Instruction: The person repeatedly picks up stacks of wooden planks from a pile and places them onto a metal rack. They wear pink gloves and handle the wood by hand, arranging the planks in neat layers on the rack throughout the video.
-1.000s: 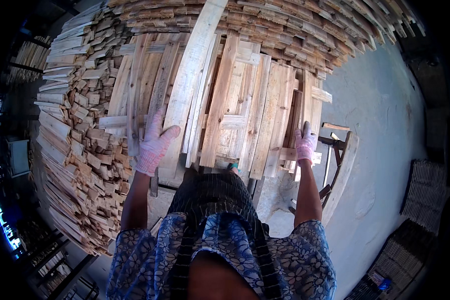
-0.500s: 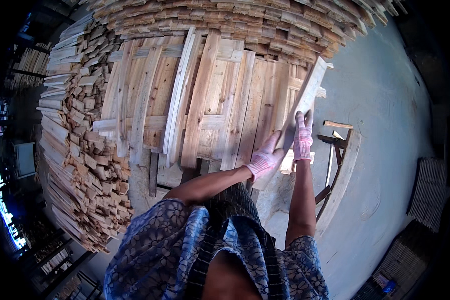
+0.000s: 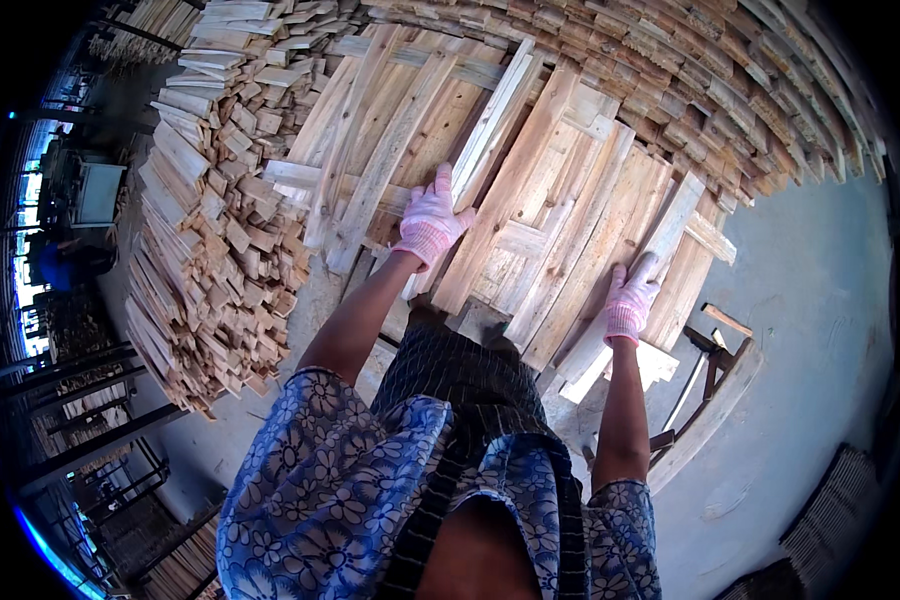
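Both hands wear pink-and-white knit gloves. My left hand lies over the near part of a pale narrow board, thumb and fingers spread apart. At the right, my right hand grips a greyish board that slants across the other planks. Under both hands is a layer of loose wooden planks, set side by side over crosswise boards. A thicker brown plank lies just right of my left hand. The undersides of both hands are hidden.
Stacked short wood pieces rise at the left. A high pile of boards runs along the far side. Near the right side, a wooden frame with dark legs stands on the grey floor. Slatted bundles lie at lower right.
The greyish board, earlier tilted up in both hands, now lies lower on the planks. My left hand has let go of it and moved left to the pale narrow board. The view has turned.
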The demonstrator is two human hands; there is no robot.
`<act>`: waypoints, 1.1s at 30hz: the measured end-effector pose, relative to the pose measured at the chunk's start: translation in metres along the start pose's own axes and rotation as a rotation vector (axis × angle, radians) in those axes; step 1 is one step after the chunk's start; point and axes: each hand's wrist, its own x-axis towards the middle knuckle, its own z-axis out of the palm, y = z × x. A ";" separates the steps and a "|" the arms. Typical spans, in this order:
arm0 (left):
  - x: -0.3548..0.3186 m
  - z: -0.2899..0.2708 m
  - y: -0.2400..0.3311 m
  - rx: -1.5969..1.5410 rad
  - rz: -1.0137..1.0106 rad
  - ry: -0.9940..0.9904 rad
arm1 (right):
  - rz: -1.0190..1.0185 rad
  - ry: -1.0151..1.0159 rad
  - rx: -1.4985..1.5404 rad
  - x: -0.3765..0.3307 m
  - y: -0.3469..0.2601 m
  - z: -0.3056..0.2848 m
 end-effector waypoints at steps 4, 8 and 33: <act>0.041 0.003 -0.025 -0.286 -0.044 -0.199 | -0.033 -0.048 0.017 0.007 -0.019 -0.040; 0.017 -0.043 -0.037 -0.797 0.048 -0.332 | -0.187 0.028 0.403 -0.027 -0.106 -0.048; 0.003 -0.004 -0.165 0.195 0.160 0.269 | 0.013 -0.079 0.380 0.027 0.113 -0.040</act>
